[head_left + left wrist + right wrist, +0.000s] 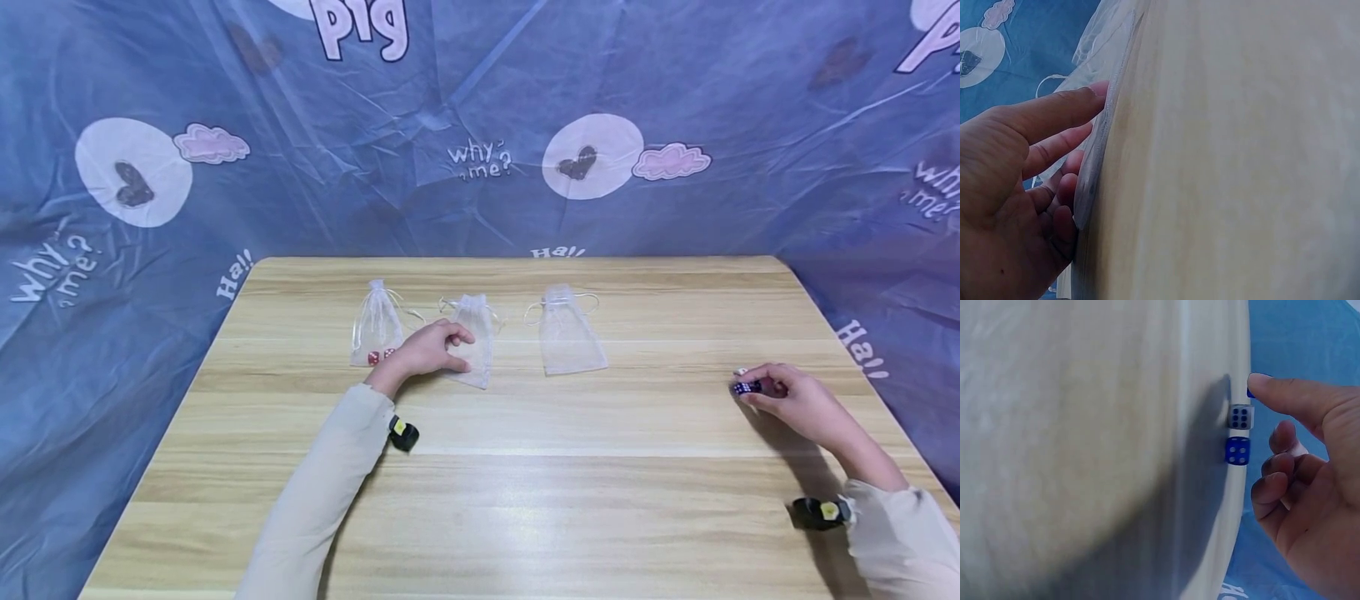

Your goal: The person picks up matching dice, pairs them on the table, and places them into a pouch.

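Drawstring bag in the middle (482, 346) points away from you, touching your spread left hand (429, 348), well left of the blue die (1250, 394) your right hand (804, 406) pinches.

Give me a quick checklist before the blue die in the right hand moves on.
1. Right hand pinches a blue die: ok.
2. White die and second blue die rest on the table: ok.
3. Left hand at the middle bag: ok, touching it.
4. Middle bag's mouth open: cannot tell; the bag lies flat-looking.
5. Red dice in the left bag: ok, two show.
6. Right bag clear of both hands: ok.
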`<state>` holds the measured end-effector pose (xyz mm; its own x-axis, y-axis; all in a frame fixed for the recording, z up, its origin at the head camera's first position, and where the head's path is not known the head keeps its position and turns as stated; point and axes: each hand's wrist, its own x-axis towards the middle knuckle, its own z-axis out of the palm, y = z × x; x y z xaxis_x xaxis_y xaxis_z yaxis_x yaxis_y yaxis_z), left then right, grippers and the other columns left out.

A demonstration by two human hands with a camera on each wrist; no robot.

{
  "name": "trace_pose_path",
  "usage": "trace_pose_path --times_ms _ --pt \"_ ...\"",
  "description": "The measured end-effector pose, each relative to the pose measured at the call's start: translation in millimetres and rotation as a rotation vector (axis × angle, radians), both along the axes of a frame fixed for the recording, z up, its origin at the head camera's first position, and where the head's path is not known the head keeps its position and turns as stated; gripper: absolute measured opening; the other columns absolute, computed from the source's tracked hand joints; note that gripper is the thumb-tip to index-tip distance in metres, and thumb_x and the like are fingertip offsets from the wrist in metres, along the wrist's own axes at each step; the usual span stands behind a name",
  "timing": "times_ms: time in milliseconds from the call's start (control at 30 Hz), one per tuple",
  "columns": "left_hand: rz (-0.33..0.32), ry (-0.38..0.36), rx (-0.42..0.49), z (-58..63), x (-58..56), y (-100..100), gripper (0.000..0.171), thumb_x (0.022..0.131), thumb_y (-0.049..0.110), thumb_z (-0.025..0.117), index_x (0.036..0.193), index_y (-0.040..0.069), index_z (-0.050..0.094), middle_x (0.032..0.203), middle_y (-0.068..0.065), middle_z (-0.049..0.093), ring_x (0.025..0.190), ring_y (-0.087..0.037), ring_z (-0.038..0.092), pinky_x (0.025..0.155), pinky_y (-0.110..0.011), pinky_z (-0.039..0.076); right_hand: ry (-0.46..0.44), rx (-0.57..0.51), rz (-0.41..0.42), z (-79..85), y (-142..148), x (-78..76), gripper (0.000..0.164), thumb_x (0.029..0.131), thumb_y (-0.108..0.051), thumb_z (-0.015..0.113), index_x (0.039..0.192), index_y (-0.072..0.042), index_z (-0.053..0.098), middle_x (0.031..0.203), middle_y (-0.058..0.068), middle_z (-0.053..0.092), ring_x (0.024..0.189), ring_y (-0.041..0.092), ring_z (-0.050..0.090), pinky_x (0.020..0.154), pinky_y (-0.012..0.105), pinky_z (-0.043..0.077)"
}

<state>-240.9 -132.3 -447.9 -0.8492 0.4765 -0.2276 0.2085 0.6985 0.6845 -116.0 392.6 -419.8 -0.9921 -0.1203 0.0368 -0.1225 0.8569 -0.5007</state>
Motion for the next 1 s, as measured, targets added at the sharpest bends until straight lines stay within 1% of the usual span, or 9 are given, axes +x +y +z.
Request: trace_pose_path --times_ms 100,167,300,367,500,667,833,1000 --pt "-0.001 0.000 -0.002 0.6 0.8 -0.4 0.043 0.077 0.025 0.081 0.115 0.015 0.065 0.101 -0.001 0.053 0.090 -0.016 0.049 0.085 -0.030 0.040 -0.003 0.000 -0.007 3.7 -3.7 1.0 0.019 0.082 -0.006 0.073 0.100 -0.003 0.066 0.076 -0.016 0.052 0.066 -0.004 0.041 0.055 0.020 0.034" --pt "-0.001 -0.001 0.000 1.0 1.4 -0.5 0.042 0.077 0.025 0.081 0.115 0.015 0.065 0.100 -0.002 0.053 0.090 -0.016 0.049 0.085 -0.030 0.040 -0.009 -0.006 -0.012 6.1 -7.2 1.5 0.019 0.082 -0.008 0.074 0.100 -0.003 0.066 0.073 -0.012 0.052 0.065 -0.003 0.041 0.055 0.020 0.034" --pt "-0.001 -0.008 0.003 1.5 2.4 -0.2 0.042 0.077 0.024 0.081 0.115 0.014 0.065 0.100 -0.002 0.052 0.091 -0.017 0.048 0.086 -0.030 0.039 -0.010 -0.033 -0.002 10.1 -17.2 1.8 0.020 0.082 -0.011 0.075 0.099 -0.005 0.066 0.074 -0.014 0.054 0.066 -0.004 0.044 0.056 0.018 0.036" --pt "-0.003 -0.010 0.002 1.7 2.6 -0.1 0.042 0.077 0.023 0.081 0.115 0.014 0.065 0.099 -0.002 0.052 0.091 -0.017 0.048 0.086 -0.031 0.039 -0.010 -0.047 0.007 11.8 -23.5 1.8 0.019 0.083 -0.012 0.075 0.098 -0.006 0.066 0.073 -0.013 0.053 0.065 -0.003 0.044 0.056 0.018 0.036" --pt "-0.004 -0.014 -0.003 2.3 2.8 0.5 0.042 0.077 0.023 0.080 0.115 0.014 0.064 0.099 -0.002 0.051 0.091 -0.017 0.048 0.086 -0.031 0.039 -0.005 -0.072 0.040 15.4 -36.9 1.2 0.017 0.083 -0.011 0.074 0.097 -0.006 0.065 0.071 -0.009 0.047 0.062 0.001 0.041 0.054 0.021 0.033" --pt "-0.003 -0.010 -0.014 3.2 2.4 0.7 0.042 0.077 0.024 0.080 0.114 0.015 0.064 0.099 -0.001 0.051 0.090 -0.017 0.048 0.085 -0.030 0.040 -0.040 -0.087 0.076 21.8 -54.6 -1.7 0.016 0.086 -0.012 0.072 0.098 -0.007 0.064 0.070 -0.006 0.044 0.060 0.004 0.039 0.052 0.024 0.032" --pt "-0.005 -0.014 -0.012 4.4 2.4 0.9 0.041 0.077 0.023 0.080 0.114 0.014 0.063 0.099 -0.002 0.051 0.092 -0.017 0.048 0.086 -0.030 0.040 -0.066 -0.119 0.126 24.9 -76.5 -4.8 0.015 0.086 -0.013 0.071 0.098 -0.008 0.064 0.072 -0.005 0.045 0.060 0.005 0.039 0.052 0.024 0.033" --pt "-0.012 -0.016 -0.010 5.0 2.0 1.9 0.042 0.077 0.022 0.080 0.114 0.014 0.063 0.098 -0.001 0.050 0.091 -0.017 0.047 0.086 -0.030 0.039 -0.050 -0.132 0.190 26.6 -99.9 -7.2 0.011 0.086 -0.011 0.071 0.095 -0.012 0.064 0.073 -0.005 0.046 0.061 0.004 0.041 0.052 0.023 0.035"
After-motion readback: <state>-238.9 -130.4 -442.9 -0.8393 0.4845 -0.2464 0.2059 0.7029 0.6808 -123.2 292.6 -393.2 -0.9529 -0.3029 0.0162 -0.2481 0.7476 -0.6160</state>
